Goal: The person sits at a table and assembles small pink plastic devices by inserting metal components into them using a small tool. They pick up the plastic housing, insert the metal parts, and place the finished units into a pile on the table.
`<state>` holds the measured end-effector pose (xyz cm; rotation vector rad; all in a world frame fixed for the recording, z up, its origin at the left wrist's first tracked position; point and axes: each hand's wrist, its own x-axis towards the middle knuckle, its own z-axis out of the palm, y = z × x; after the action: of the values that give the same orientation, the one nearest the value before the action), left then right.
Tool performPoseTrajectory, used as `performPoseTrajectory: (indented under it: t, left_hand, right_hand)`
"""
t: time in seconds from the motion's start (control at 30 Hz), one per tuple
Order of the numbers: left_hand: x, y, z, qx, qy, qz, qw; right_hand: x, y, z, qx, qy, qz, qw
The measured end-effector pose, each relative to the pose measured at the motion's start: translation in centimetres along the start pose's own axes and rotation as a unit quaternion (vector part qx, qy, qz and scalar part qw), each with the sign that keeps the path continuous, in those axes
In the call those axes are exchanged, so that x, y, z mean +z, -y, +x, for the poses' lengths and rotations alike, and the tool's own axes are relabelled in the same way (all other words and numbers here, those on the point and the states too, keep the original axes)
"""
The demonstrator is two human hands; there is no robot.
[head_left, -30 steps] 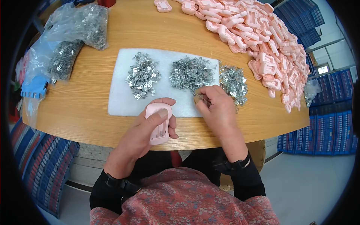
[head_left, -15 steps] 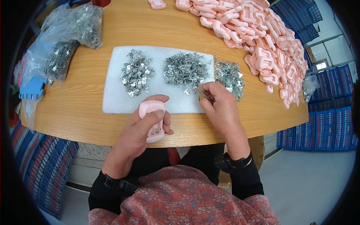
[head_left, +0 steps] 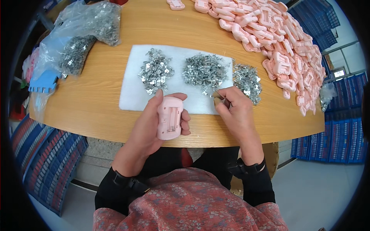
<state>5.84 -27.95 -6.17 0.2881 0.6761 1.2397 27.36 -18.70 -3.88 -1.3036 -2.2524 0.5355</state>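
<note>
A pink plastic casing (head_left: 164, 122) rests in my left hand (head_left: 143, 129), fingers curled round its right side and thumb along its left edge. Its open battery compartment faces up, with something shiny at the lower end. My right hand (head_left: 242, 115) pinches a thin metal piece (head_left: 221, 95) between thumb and forefinger; its exact kind is hard to see. That hand is at the front right of a white foam mat (head_left: 129, 96), just below the middle heap of small metal contacts (head_left: 204, 71). A second heap of flat metal contacts (head_left: 155, 73) lies left, and a third heap (head_left: 247, 82) sits at the mat's right edge.
A large pile of pink casings (head_left: 277, 42) covers the table's far right. At far left lie clear bags of metal parts (head_left: 104, 23) and a blue foam piece (head_left: 43, 81). Blue racks (head_left: 54, 165) stand beyond the wooden table's (head_left: 96, 92) edges.
My left thumb has moved off the casing's face to its edge, exposing the compartment. The right hand keeps its pinch near the middle heap. The whole view has shifted slightly.
</note>
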Motion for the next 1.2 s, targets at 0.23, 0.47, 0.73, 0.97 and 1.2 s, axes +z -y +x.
performPoseTrajectory:
  t: [0.23, 0.47, 0.73, 0.97, 1.2]
  left_hand:
    - [0.0, 0.2, 0.2, 0.003, -0.008, 0.005, 1.0]
    - [-0.5, 0.0, 0.1, -0.006, -0.002, -0.036, 0.999]
    - [-0.9, 0.4, 0.3, -0.016, 0.019, -0.045, 0.999]
    - [0.1, 0.4, 0.4, -0.013, -0.012, -0.01, 1.0]
    - [0.0, 0.4, -0.3, -0.011, -0.019, -0.03, 0.999]
  right_hand:
    - [0.1, -0.3, -0.1, -0.02, 0.033, -0.005, 0.999]
    - [0.3, 0.1, -0.3, 0.025, 0.029, 0.004, 0.999]
    - [1.0, -0.8, -0.7, -0.009, -0.007, 0.0, 1.0]
    - [0.3, -0.6, -0.8, -0.034, -0.029, -0.018, 0.999]
    - [1.5, -0.9, -0.9, -0.06, -0.039, -0.013, 0.997]
